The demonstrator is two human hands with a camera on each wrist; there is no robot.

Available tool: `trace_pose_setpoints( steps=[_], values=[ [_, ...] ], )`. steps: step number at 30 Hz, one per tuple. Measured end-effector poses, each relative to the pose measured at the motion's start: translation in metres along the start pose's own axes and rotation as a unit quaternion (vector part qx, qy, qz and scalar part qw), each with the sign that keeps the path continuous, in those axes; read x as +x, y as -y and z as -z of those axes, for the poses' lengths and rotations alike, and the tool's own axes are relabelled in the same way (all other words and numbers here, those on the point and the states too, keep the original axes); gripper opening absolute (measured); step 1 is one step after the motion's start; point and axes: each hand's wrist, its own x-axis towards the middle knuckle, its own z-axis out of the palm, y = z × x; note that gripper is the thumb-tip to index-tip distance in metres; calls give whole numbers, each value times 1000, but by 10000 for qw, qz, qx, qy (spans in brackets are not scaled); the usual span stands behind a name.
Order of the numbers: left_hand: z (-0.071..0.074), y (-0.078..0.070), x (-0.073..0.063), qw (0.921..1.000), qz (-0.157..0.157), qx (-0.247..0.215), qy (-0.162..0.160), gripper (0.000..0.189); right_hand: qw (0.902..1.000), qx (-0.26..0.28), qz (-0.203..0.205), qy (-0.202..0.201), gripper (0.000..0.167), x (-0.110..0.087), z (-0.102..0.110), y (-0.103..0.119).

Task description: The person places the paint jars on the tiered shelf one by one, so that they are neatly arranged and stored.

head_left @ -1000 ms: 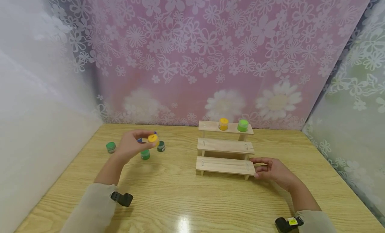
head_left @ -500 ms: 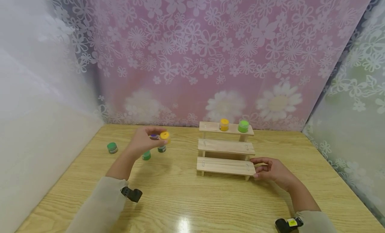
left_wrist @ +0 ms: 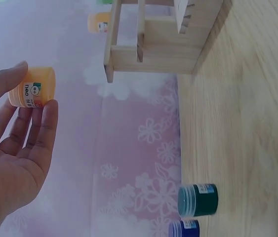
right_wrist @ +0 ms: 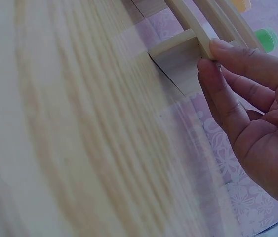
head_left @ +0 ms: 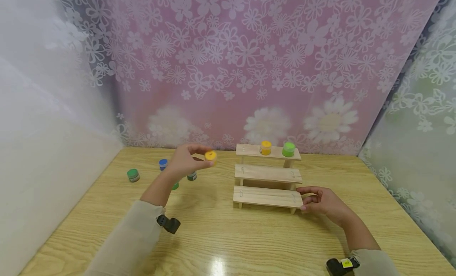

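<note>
My left hand [head_left: 185,162] pinches a yellow-orange paint jar [head_left: 211,158] between thumb and fingertips, raised over the table left of the three-tier wooden stand [head_left: 268,195]. In the left wrist view the jar's label [left_wrist: 32,94] reads "deli". At the stand's right end, my right hand [head_left: 325,205] grips the edge of the lowest shelf; the right wrist view has thumb and index finger pinching that board [right_wrist: 204,42]. A yellow jar [head_left: 265,148] and a light green jar [head_left: 288,150] sit on the top shelf. The two lower shelves hold no jars.
Behind the left arm stand a blue jar [head_left: 163,164], a dark green jar [head_left: 192,176] and a green jar [head_left: 175,186], partly hidden. Another green jar [head_left: 133,175] is farther left. A flowered pink curtain [head_left: 228,70] hangs along the table's back edge.
Carrying the yellow-orange jar, my left hand has moved right and slightly up, toward the stand. The blue jar has come into fuller view behind it. My right hand has stayed on the stand.
</note>
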Motion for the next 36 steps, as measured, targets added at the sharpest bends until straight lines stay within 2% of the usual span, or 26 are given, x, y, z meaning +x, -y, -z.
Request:
trace_pose_setpoints(
  steps=[7, 14, 25, 36],
  values=[
    [-11, -10, 10, 9996, -207, -5, 214, 39, 10000, 23, 8, 0, 68, 0, 0, 0],
    [-19, -17, 20, 9993, -283, -25, 262, 37, 10000, 39, 16, 21, 68, 0, 1, -1],
    [-32, -22, 32, 9994, -159, 63, 289, 37, 9999, 38, 99, -12, 66, -1, -1, 0],
    [-43, -22, 48, 9975, -469, 421, 314, 39, 9999, 86, 114, 6, 64, -1, 0, 0]
  ],
)
